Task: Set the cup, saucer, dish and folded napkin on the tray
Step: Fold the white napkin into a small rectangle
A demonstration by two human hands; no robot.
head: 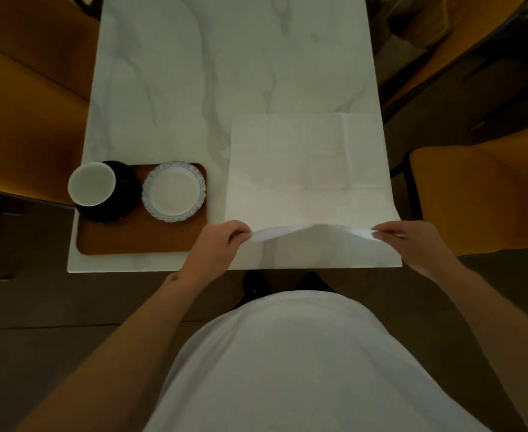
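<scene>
A brown tray [138,241] lies at the table's near left corner. On it stands a white cup [91,183] on a black saucer [122,198], with a small white dish with a scalloped patterned rim [174,191] to their right. A large white napkin [306,160] lies spread open on the table to the right of the tray. My left hand [222,241] pinches its near left corner and my right hand [409,241] pinches its near right corner. The near edge is lifted off the table between them.
The white marble table [225,63] stretches away from me. Orange upholstered chairs stand at the left [22,98] and at the right [481,194]. The napkin's right edge lies close to the table's right edge. The floor below is dark.
</scene>
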